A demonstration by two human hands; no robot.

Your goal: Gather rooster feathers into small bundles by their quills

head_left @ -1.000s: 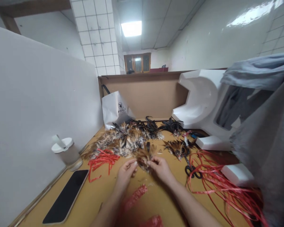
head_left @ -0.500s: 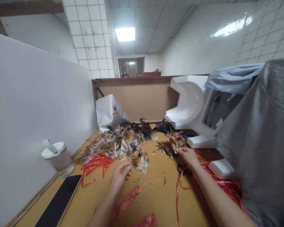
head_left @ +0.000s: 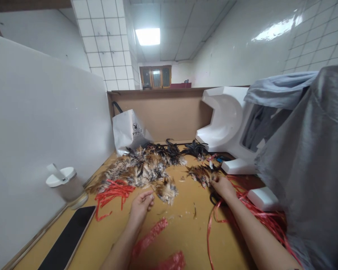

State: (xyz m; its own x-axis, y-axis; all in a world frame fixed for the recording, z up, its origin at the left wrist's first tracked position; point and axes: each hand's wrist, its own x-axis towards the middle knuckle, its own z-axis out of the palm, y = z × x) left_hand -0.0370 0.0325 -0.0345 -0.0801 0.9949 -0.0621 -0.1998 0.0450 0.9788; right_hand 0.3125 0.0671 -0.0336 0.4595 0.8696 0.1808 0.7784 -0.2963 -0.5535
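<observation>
Brown and black feathers lie in a large pile [head_left: 143, 167] at the table's middle left. A small feather clump [head_left: 166, 190] sits in front of it. My left hand [head_left: 143, 201] is just left of that clump, fingers curled together; what they hold, if anything, is too small to tell. On the right, my right hand [head_left: 221, 186] pinches at the near edge of a feather bundle [head_left: 200, 175]. Its fingertips are partly hidden. Cut red strips [head_left: 116, 191] lie left of my left hand. Long red ribbon [head_left: 259, 210] spreads beneath and beside my right forearm.
A phone [head_left: 69, 238] and a lidded cup [head_left: 69, 187] stand at left. Behind the feathers is a white bag [head_left: 129, 129]. White foam [head_left: 230, 120] and grey cloth [head_left: 312, 157] occupy the right. Black scissor handles [head_left: 214, 198] show beside my right hand. Red plastic [head_left: 150, 236] lies in front.
My right hand has lowered slightly onto the near edge of the right bundle, and feathers that stood at its fingertips are lower. My left hand has barely moved. The view has shifted slightly.
</observation>
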